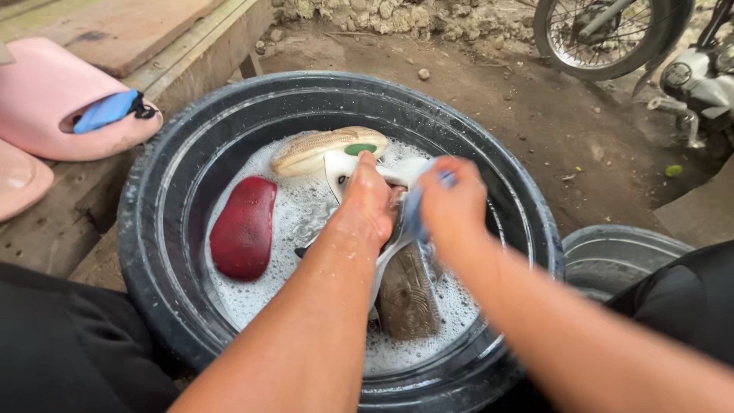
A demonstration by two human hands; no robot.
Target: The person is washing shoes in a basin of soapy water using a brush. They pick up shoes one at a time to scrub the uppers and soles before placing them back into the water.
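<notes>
Outdoors, over a black rubber tub [153,229] of soapy water, a person's two bare hands work on a white shoe [344,170] held above the suds near the middle of the tub. Left hand [368,200] is closed around the shoe, fingers wrapped over its upper and gripping it firmly. Right hand [453,205] is curled around a blue brush [417,210], blurred in the frame, with the brush pressed against the shoe just beside the left hand. Below the hands, a brown-soled shoe [409,294] lies sole up in the foam. A dark red insole [243,227] floats at the left side of the tub, well apart from the hands, and a tan shoe sole [321,149] with a green patch rests at the far edge of the water. A pink sandal [53,95] with a blue item tucked inside sits on wooden planks to the left. A motorcycle wheel [604,38] stands on bare earth beyond, and a second basin [619,256] lies at right.
</notes>
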